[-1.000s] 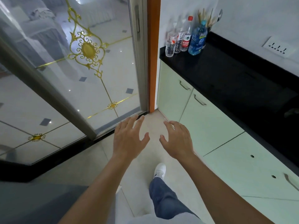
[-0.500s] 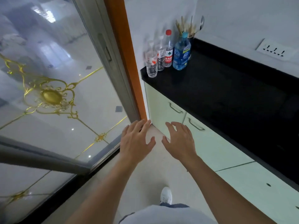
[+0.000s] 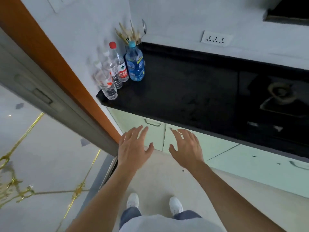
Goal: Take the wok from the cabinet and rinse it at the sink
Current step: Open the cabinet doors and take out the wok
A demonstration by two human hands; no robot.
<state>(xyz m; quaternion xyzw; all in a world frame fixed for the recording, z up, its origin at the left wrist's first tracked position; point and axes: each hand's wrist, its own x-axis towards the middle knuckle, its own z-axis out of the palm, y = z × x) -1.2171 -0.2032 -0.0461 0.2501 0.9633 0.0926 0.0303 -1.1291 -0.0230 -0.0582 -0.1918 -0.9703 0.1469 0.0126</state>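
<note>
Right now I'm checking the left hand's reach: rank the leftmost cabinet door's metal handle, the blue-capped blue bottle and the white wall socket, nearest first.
From the left hand:
1. Metal handle, on the door just above its fingertips.
2. Blue bottle, on the black counter's left end.
3. White wall socket, far right on the wall.

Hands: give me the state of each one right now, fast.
Left hand: open, fingers spread, holding nothing.
Right hand: open, fingers spread, holding nothing.
</note>
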